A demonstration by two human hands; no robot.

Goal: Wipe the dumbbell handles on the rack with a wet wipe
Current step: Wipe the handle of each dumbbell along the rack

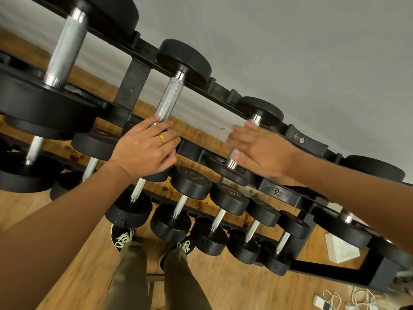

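Left hand (145,151) grips a handle (168,98), steadying; right hand (257,151), blurred, wraps next handle (234,156); wipe unseen. Rub full length.

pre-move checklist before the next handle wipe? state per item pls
1. Left hand gripping near end of middle top-row dumbbell handle: ok.
2. Right hand on the next dumbbell handle to the right: ok, though blurred.
3. Wet wipe visible in either hand: cannot tell.
4. Top-row dumbbells seated in rack cradles: ok.
5. Feet clear of the lower dumbbell row: not ok, shoes sit right beneath it.
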